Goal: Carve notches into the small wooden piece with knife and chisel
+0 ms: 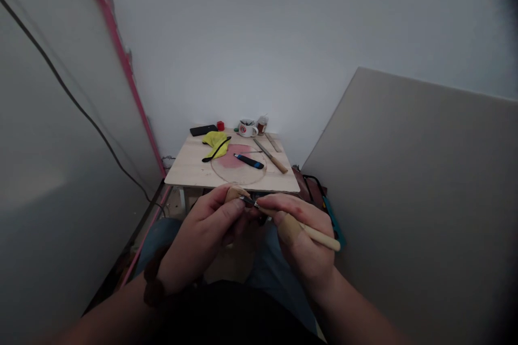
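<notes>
My left hand (210, 223) is closed around a small tan piece (234, 193), held just in front of the table's near edge. My right hand (301, 232) grips a wooden-handled carving tool (319, 236) like a pen, a bandage on the index finger. The tool's metal tip (247, 200) touches the small piece between my two hands. Both hands hover above my lap, over blue trousers.
A small wooden table (190, 164) carries a yellow cloth (215, 143), a black spoon-like tool (216, 151), a blue-banded knife (249, 161), a wooden-handled chisel (270, 155), a mug (246, 128), a phone (203, 130) and a round clear disc (238, 172). Grey panels stand left and right.
</notes>
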A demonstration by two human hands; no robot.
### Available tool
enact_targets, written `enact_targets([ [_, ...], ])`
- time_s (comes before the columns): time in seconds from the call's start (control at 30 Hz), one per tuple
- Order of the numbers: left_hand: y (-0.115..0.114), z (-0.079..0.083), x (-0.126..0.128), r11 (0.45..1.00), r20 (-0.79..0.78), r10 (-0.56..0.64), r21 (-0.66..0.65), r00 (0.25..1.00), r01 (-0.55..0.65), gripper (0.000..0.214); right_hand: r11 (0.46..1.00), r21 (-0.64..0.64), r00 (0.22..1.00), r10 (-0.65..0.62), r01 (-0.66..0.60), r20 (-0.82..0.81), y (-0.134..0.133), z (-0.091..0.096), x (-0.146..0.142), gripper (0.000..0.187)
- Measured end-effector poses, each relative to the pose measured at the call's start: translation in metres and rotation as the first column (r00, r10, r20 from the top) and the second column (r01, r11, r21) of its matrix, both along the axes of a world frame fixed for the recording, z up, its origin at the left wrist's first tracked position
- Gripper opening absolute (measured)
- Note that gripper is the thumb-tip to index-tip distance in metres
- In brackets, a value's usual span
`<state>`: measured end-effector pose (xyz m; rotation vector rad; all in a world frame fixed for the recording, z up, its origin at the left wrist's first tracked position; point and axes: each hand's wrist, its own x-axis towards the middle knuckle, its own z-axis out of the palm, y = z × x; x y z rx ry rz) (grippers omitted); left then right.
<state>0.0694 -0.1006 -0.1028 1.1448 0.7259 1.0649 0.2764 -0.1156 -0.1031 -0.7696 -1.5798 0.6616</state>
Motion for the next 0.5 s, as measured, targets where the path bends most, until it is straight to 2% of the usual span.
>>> enact_targets([
  [0.33, 0.0015, -0.0014, -0.0005, 1.0, -0.013, -0.017, 0.02, 1.0, 0.018, 0.025, 0.999, 0.035, 1.0, -0.003, 0.003, 0.015, 0.0005, -0.0021, 0.0004, 0.04],
  [0.5, 0.0017, -0.0011, -0.0014, 0.999, -0.032, -0.025, 0.024, 0.999, 0.025, 0.026, 0.998, 0.045, 0.999, 0.042, -0.042, -0.003, 0.0021, -0.0003, 0.0008, 0.043],
])
